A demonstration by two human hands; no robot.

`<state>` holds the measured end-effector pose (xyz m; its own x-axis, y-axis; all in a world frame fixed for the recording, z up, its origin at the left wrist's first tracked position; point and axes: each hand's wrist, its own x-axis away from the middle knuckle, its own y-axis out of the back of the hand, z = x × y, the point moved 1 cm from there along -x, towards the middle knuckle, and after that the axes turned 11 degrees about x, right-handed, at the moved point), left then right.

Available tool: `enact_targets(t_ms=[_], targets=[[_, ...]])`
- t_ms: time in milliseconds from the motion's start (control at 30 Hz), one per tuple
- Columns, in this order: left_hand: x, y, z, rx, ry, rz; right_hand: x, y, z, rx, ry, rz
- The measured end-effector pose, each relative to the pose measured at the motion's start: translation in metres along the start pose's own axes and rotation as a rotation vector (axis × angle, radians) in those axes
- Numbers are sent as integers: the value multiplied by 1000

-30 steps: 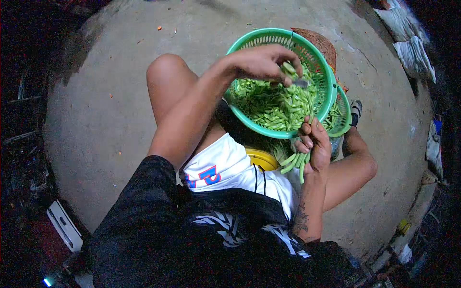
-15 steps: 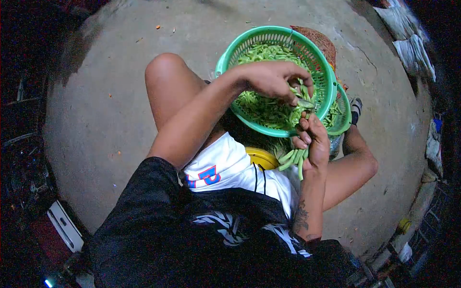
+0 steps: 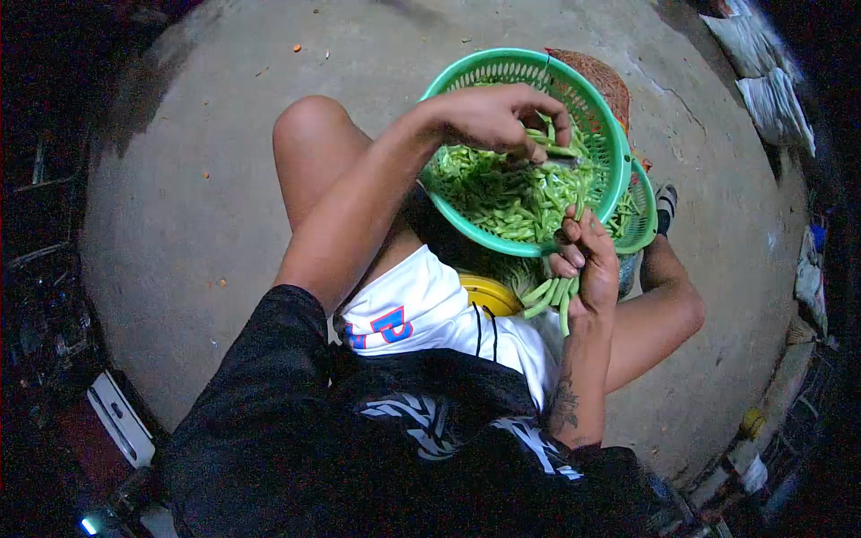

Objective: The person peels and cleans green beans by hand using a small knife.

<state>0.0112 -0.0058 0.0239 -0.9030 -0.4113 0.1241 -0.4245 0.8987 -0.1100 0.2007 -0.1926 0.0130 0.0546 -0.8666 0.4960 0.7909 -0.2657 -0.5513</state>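
Observation:
My left hand (image 3: 493,118) is closed around a small knife, over the green basket (image 3: 616,184). The knife's blade (image 3: 565,162) points right, above cut green beans (image 3: 507,202), and most of its handle is hidden. A piece of bean lies against the fingers. Near the basket's lower right rim, my right hand (image 3: 594,264) is wrapped round a bunch of long green beans (image 3: 554,294). Their ends hang below the palm, and one bean sticks up between thumb and fingertips.
A second green basket (image 3: 644,220) with beans stands partly under the first. A yellow container (image 3: 489,296) sits between my legs. Behind the baskets is a reddish-brown sack (image 3: 596,81). White sacks (image 3: 776,103) lie at the far right of the concrete floor (image 3: 206,179).
My left hand and the knife have moved up and left, away from my right hand. More cut beans show in the basket. My right hand has hardly moved.

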Motion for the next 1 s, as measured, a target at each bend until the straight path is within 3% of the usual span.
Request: enact_targets(t_ms=[33,100,233,333,433,633,667,767,833,867,1000], targets=[[-1,3,0,88,41,8,-1,0,1,-5,7,5],[-4,-9,3,-61,-103,31,-5,2,-1,-7,4,21],[-3,-21,-4,-179,-32,41,-3,-4,0,-12,-16,2],[-4,-17,-2,-212,-140,51,-5,2,-2,-24,-21,-19],[-3,-21,-5,-251,-92,38,-7,8,-7,-61,4,-34],[-1,-23,-12,-100,-101,67,-11,9,-10,-115,9,12],[-7,-12,5,-100,-216,29,-9,10,-10,-115,8,12],[-2,1,4,-6,-103,25,-7,5,-7,-85,3,-5],[-2,-16,-2,-121,-114,53,-9,6,-9,-93,24,-51],[0,-27,-3,-47,-4,75,-9,5,-9,-93,24,-53],[-5,-16,6,-111,-140,170,-7,7,-9,-95,16,-26]])
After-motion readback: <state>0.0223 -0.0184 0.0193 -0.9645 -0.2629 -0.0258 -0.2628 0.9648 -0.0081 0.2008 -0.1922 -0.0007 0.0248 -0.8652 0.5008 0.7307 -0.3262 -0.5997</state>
